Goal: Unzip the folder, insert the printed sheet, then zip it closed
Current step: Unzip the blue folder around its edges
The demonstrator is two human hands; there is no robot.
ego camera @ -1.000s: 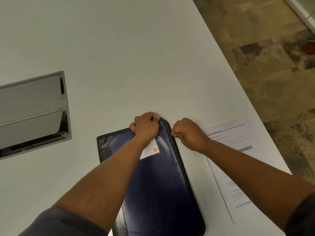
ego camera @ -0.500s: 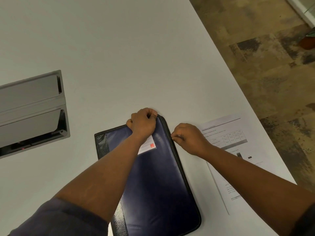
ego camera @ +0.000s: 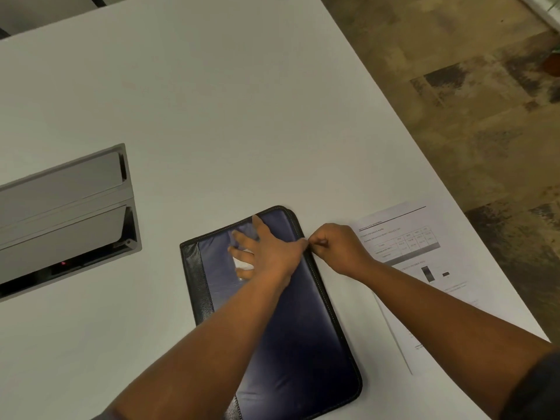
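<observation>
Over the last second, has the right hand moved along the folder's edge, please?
Yes. The right hand has slid from the folder's top corner down its right edge, toward the person.

Dim, even overhead light on the white table (ego camera: 212, 101) — soft shadows, motion-blurred left fingers (ego camera: 242, 253), wide-angle edge bending.

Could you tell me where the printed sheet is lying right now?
The printed sheet lies flat on the white table, right of the folder, partly under the right forearm.

Flat zip-around leather folder (ego camera: 297, 325) is showing navy blue, black spine strip and edging. Printed paper sheet (ego camera: 406, 247) is showing white, black text, grey table band. Smooth tabletop (ego camera: 212, 116) is reading off-white; floor (ego camera: 469, 101) is looking mottled brown-tan.
</observation>
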